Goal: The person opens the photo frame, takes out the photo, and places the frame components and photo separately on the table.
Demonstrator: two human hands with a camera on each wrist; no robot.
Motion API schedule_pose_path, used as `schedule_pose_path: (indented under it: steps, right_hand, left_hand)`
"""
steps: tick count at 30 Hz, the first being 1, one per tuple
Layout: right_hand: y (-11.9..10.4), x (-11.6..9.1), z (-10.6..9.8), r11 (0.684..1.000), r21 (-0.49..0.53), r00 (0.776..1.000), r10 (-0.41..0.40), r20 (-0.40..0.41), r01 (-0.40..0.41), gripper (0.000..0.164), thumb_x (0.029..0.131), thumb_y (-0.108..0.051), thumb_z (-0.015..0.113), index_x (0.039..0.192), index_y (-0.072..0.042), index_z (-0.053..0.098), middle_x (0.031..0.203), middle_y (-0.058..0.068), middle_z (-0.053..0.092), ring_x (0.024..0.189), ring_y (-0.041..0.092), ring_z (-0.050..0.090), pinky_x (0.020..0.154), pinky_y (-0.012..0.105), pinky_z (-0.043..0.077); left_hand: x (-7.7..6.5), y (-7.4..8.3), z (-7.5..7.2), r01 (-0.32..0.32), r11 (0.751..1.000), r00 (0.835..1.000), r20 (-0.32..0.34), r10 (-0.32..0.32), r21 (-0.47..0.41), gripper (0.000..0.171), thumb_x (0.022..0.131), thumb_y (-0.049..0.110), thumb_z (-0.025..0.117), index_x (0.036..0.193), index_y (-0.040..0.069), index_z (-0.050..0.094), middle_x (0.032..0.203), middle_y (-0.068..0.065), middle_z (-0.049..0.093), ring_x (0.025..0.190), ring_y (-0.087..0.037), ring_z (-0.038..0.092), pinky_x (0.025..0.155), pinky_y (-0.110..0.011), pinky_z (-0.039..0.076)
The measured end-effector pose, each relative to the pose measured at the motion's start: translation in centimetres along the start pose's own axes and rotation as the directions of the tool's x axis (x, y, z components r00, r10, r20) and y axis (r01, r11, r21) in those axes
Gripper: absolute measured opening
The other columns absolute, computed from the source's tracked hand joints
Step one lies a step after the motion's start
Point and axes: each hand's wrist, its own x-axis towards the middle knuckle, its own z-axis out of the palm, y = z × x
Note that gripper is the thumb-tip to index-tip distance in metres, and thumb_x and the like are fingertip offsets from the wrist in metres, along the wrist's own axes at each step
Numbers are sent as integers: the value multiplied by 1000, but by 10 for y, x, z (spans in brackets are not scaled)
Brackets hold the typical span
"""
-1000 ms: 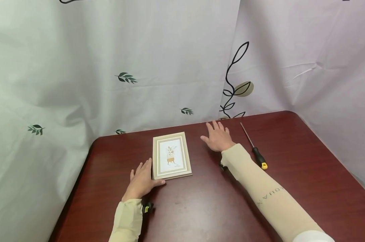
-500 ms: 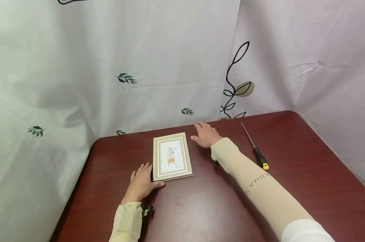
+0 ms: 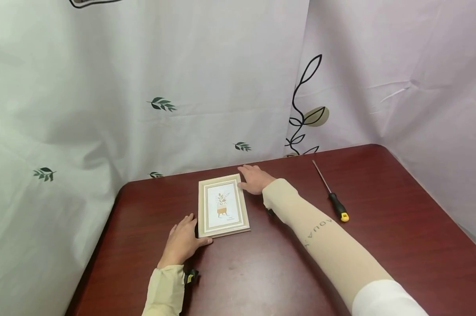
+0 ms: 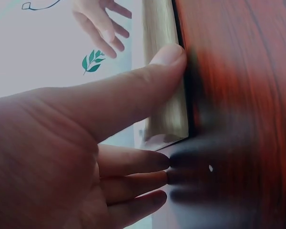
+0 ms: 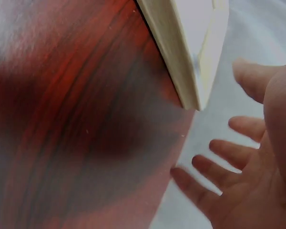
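A cream picture frame [image 3: 223,206] with a potted-plant print lies face up on the dark red table. My left hand [image 3: 180,243] is at its near left corner, fingers extended along the left side and thumb by the near edge. In the left wrist view the thumb [image 4: 128,90] overlaps the frame's edge [image 4: 167,114]; whether it touches is unclear. At the far right corner is my right hand [image 3: 256,179], fingers spread, thumb by the right side. The right wrist view has a gap between its fingers [image 5: 219,169] and the frame corner [image 5: 193,98].
A screwdriver [image 3: 331,193] with a black and yellow handle lies to the right of my right arm, its tip pointing to the back. The dark red table [image 3: 238,281] has rounded far corners. Behind it hangs a pale curtain [image 3: 206,79] with a leaf print.
My right hand has moved left, from between the screwdriver and the picture frame to the frame's far right corner. The left hand and the picture frame have stayed nearly still.
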Motion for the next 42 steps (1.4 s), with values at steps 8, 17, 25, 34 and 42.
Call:
schedule_pose_path:
  steps: [8,17,25,34,42]
  right_hand:
    - [-2,8,5,1000,-9,999,-29,35,29,64,94,-37,50,147,-11,25,151,8,25,138,21,21,111,33,20]
    - [-6,11,5,995,-48,991,-84,100,89,64,94,-32,52,146,-4,25,150,9,28,138,21,22,111,30,19]
    - [-9,14,8,994,-10,993,-107,56,107,63,93,-28,55,143,-1,30,144,12,37,135,20,29,109,29,24]
    - [-7,18,9,997,13,996,-80,28,79,62,92,-30,56,143,-3,32,139,11,42,130,19,36,106,28,29]
    - [-8,18,8,995,55,996,-86,14,85,62,92,-31,57,142,-4,33,137,11,44,126,20,40,104,29,32]
  left_hand:
    - [0,2,2,-14,1000,1000,-10,14,9,76,69,37,80,127,-3,53,137,-26,41,130,-39,34,102,-57,27]
    - [0,4,5,-17,1000,1000,-27,17,-9,73,70,36,80,129,1,54,138,-25,41,129,-39,35,101,-57,30]
    - [2,3,0,-38,999,999,-22,38,11,73,70,35,79,129,1,53,136,-27,41,128,-41,36,100,-57,31]
    - [2,3,0,-44,999,999,-14,45,14,72,73,35,77,130,0,52,138,-27,40,130,-40,34,101,-56,30]
    - [0,-1,0,-85,995,995,-52,87,46,65,74,31,77,126,-1,55,134,-27,45,127,-40,37,99,-55,33]
